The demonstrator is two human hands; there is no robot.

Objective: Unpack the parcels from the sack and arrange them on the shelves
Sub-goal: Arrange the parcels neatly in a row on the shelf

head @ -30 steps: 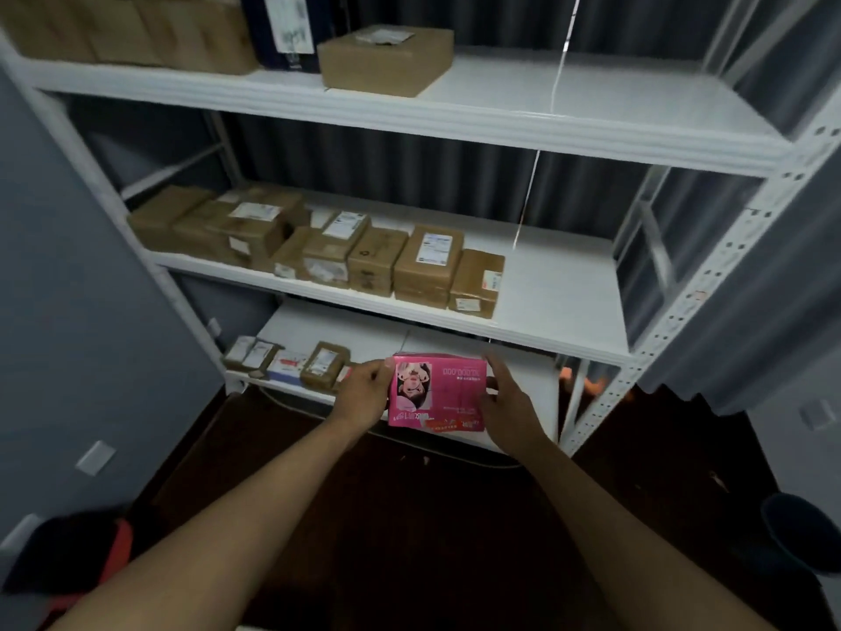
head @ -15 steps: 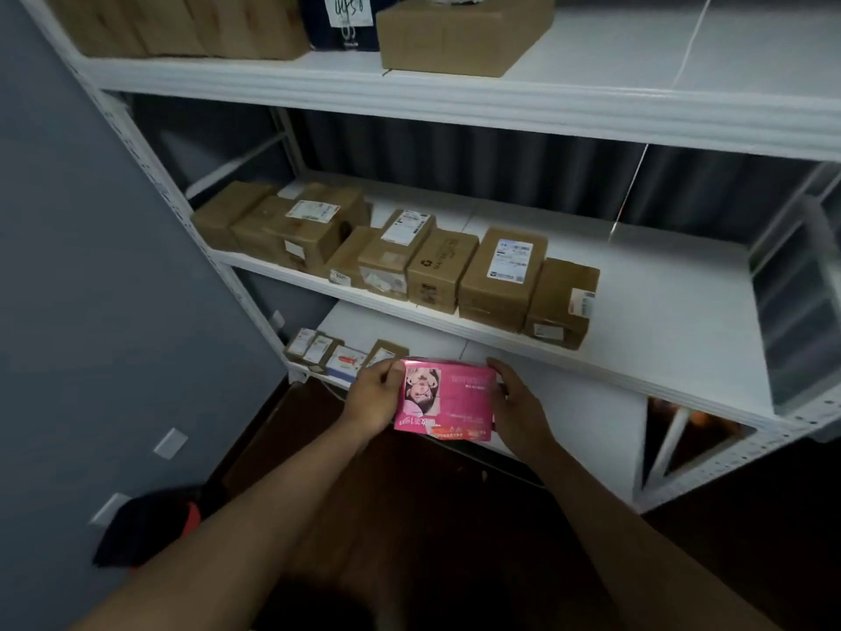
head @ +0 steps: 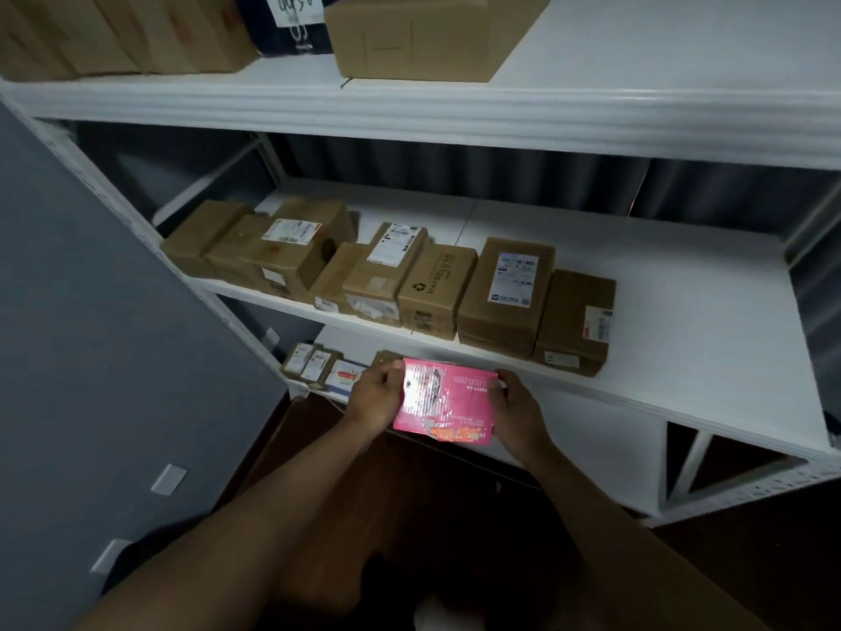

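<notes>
A pink shrink-wrapped parcel (head: 448, 403) is held in front of the white shelving unit, just below the front edge of the middle shelf (head: 660, 393). My left hand (head: 375, 398) grips its left end and my right hand (head: 516, 409) grips its right end. On the middle shelf stands a row of several brown cardboard parcels (head: 505, 289), filling its left and centre. The lowest shelf (head: 591, 430) lies behind the pink parcel, with small parcels (head: 314, 364) at its left end. The sack is not in view.
The top shelf (head: 455, 116) carries large brown boxes (head: 432, 34) and a dark parcel (head: 296, 25). A grey wall (head: 91, 334) stands close on the left. The floor (head: 432, 516) below is dark wood. The right part of the middle shelf is bare white board.
The view has moved closer to the shelves and tilted. Both hands have kept hold of the pink parcel, which has risen slightly toward the middle shelf's front edge.
</notes>
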